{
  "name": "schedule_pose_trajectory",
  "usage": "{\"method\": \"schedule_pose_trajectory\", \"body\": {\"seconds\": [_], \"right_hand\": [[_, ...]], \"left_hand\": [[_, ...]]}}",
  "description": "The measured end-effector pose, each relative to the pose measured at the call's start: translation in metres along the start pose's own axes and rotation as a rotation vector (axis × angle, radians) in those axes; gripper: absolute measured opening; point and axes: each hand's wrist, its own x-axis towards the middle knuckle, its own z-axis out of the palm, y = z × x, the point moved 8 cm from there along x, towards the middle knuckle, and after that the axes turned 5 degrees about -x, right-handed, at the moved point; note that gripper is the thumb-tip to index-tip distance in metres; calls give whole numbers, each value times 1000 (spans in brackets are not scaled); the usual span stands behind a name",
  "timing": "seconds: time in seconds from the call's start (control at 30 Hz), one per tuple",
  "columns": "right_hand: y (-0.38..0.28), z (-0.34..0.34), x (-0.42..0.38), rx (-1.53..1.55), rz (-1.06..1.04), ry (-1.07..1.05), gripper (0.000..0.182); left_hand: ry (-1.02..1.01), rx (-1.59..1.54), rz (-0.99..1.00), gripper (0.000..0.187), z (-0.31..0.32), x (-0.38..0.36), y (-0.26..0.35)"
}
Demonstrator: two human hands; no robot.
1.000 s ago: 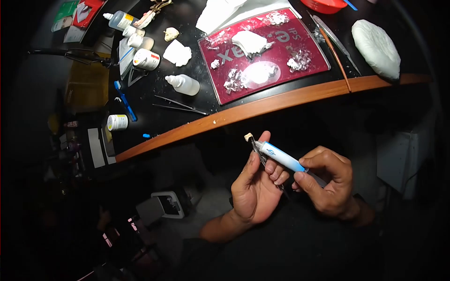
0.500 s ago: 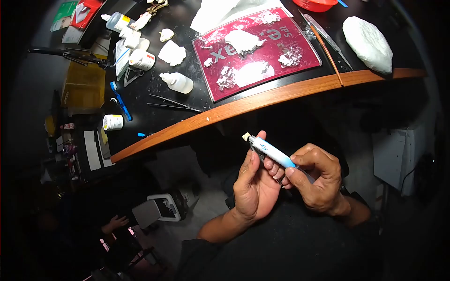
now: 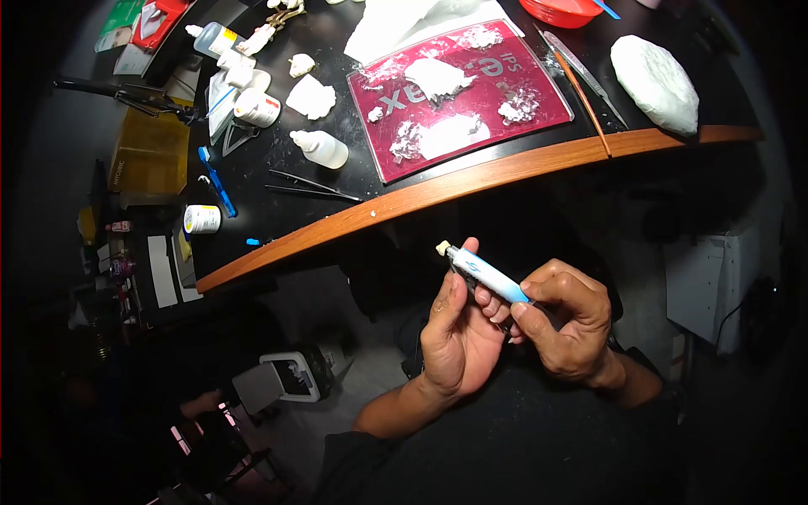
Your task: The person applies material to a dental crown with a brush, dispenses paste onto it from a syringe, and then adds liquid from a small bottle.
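Observation:
A white and light-blue tube [image 3: 490,273] is held slantwise below the desk edge, between my two hands. My left hand [image 3: 459,337] is closed round its lower side and a dark metal tool partly hidden beneath it, thumb and fingers near the tube's upper-left end. My right hand [image 3: 568,316] pinches the lower-right end of the tube between thumb and fingers. A small cream-coloured piece [image 3: 443,247] sits at the upper-left tip, just beyond the left fingers. How the piece is attached is too small to tell.
Above the wooden desk edge [image 3: 421,189] lie a maroon board [image 3: 505,63] with white lumps, tweezers [image 3: 311,185], a dropper bottle [image 3: 320,149], a blue toothbrush [image 3: 217,181], a white jar [image 3: 202,220] and a white wrapped lump [image 3: 655,84]. Another person's hand [image 3: 200,405] shows lower left.
The view has shifted slightly. Both hands keep nearly the same hold on the tube. The other person's hand at lower left has changed its pose.

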Motion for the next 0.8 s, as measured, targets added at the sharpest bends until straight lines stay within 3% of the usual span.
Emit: {"method": "schedule_pose_trajectory", "body": {"seconds": [0.8], "right_hand": [[2, 10, 6, -55, 116, -29, 11]], "left_hand": [[45, 36, 90, 46, -22, 0, 11]]}}
